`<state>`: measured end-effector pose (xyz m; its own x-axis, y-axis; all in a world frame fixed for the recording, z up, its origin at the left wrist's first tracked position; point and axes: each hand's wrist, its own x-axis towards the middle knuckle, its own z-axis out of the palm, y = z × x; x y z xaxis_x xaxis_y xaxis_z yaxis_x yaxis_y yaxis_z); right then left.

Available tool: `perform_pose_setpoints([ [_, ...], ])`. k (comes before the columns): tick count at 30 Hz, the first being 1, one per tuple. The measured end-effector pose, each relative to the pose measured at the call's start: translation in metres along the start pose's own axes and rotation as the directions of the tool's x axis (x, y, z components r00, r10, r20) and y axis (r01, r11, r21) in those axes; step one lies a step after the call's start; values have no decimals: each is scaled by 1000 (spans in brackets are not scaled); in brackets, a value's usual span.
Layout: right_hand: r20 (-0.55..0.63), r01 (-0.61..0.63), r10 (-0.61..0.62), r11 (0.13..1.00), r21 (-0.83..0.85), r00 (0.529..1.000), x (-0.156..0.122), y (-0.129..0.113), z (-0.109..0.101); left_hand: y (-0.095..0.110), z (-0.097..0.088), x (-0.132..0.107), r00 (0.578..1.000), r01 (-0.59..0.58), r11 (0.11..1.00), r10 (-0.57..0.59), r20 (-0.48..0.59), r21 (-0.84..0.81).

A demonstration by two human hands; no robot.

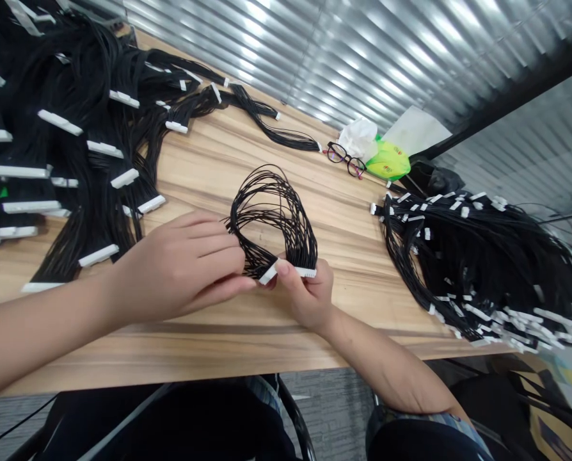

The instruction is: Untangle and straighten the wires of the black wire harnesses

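Note:
A wire harness (298, 218) of thin black wires is bent into an upright loop above the wooden table. My right hand (312, 291) is closed on its lower end, the thumb pressing between two white connectors (305, 272) that sit side by side at an angle. On the other side my left hand (194, 266) is curled against the wires, its fingers bent around them and its thumb pointing toward the connectors. The back of that hand hides its fingertips and the wires inside it.
Many black harnesses with white connectors pile up on the left (89, 128); another heap (482, 256) lies at the right. A few harnesses (281, 134) stretch along the back edge. Eyeglasses (346, 159), white tissue (357, 137) and a green packet (389, 160) rest by the corrugated metal wall (286, 51).

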<state>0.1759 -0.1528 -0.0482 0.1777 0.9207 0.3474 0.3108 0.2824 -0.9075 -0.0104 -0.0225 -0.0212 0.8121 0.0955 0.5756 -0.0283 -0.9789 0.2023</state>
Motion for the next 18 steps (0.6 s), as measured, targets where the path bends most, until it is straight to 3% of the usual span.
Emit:
perform_pose_setpoints([
  [2,-10,24,-24,1000,-1,1000,0,0,-2,3,0,-5,1000,18,989,-19,-1,-145],
  [4,-60,55,-53,998,28,997,1,0,-2,5,-3,-6,997,70,981,-73,-9,-182],
  [7,-166,74,-61,994,75,984,4,0,-2,0,-7,-3,980,183,983,-183,-76,-13],
  [10,-193,67,-53,996,67,980,4,2,-1,-9,-8,1,956,288,948,-276,-102,134],
  [14,-164,67,-59,997,45,985,1,5,1,-16,-4,4,883,467,883,-463,-72,47],
  [18,-77,137,-142,989,-59,987,-2,4,-1,-18,-3,2,797,604,794,-603,33,-64],
])
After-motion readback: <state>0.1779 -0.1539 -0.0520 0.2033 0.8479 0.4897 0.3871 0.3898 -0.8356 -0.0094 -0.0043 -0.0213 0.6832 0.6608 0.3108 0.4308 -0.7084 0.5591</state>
